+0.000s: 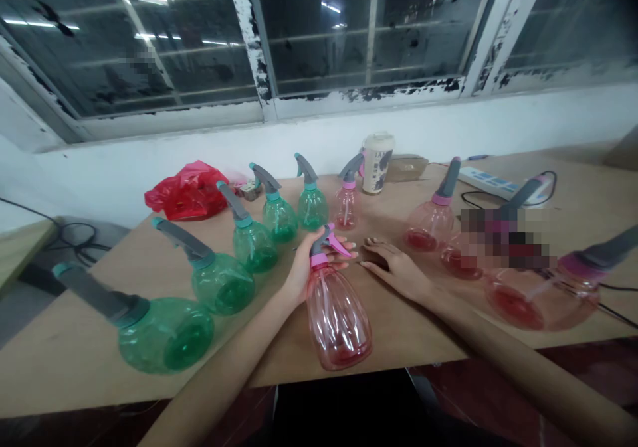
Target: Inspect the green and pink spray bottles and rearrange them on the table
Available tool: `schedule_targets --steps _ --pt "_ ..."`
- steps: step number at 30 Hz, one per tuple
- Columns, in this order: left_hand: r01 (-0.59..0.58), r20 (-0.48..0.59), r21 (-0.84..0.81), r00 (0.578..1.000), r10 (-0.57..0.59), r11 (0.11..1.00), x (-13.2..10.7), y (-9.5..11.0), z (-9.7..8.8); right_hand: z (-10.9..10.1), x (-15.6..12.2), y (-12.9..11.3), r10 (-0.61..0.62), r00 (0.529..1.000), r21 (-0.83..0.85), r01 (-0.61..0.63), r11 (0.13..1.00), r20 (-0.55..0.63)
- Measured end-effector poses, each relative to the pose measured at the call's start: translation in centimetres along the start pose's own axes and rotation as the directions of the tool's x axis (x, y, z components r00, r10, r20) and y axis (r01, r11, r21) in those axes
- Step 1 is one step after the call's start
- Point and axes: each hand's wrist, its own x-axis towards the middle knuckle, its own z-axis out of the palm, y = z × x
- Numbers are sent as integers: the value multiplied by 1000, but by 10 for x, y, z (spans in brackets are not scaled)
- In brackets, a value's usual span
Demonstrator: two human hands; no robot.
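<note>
My left hand [309,261] is wrapped round the neck of a pink spray bottle [337,314] with a grey and pink trigger head, tilted over the near edge of the wooden table [399,327]. Just right of the bottle's head, my right hand [396,268] lies flat on the table with fingers stretched out, holding nothing. Several green spray bottles [219,281] curve away on the left. More pink spray bottles [431,224] stand on the right.
A red plastic bag [187,191] lies at the back left. A paper cup [377,163] and a power strip [491,182] with cables sit near the wall under the window. A blurred patch covers part of the right side.
</note>
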Motion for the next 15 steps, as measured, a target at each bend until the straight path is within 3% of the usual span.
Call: schedule_targets --steps 15 --pt "42 61 -7 997 -42 999 2 -7 0 0 -1 1 -2 1000 -5 2 1000 15"
